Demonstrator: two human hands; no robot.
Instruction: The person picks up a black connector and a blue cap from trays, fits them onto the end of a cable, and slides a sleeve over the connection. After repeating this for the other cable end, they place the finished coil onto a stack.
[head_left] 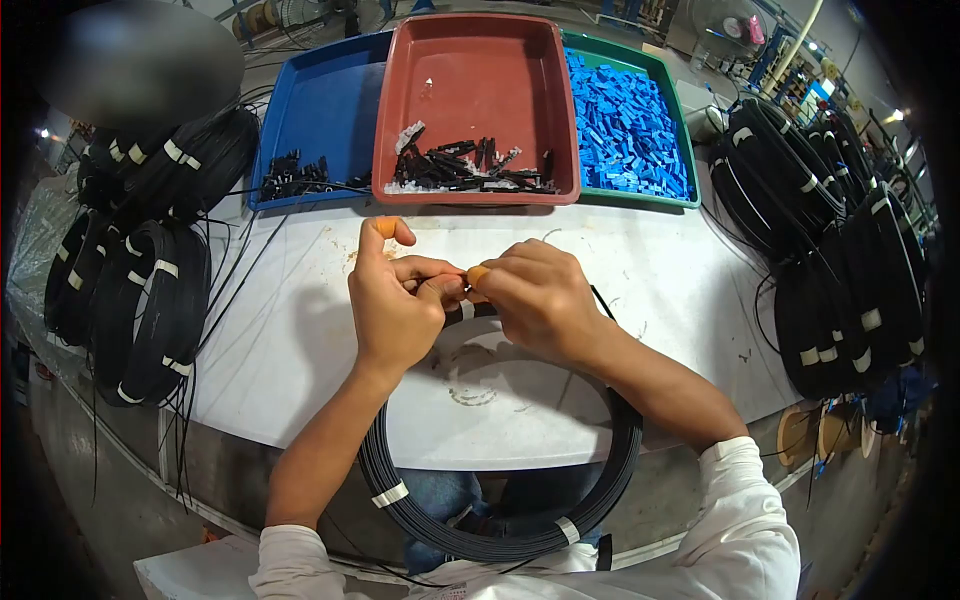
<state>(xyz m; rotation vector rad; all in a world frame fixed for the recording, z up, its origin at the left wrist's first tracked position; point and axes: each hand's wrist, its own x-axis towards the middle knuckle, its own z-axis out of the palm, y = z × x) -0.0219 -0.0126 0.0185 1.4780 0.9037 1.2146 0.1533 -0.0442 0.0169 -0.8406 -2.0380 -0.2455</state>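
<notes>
In the head view my left hand [395,305] and right hand [540,300] pinch tight, fingertips meeting, on the top arc of the black cable coil [500,545] draped over the near edge of the white table [650,260]; I judge it light, springy and slick, best held near its tape wraps [390,494].
</notes>
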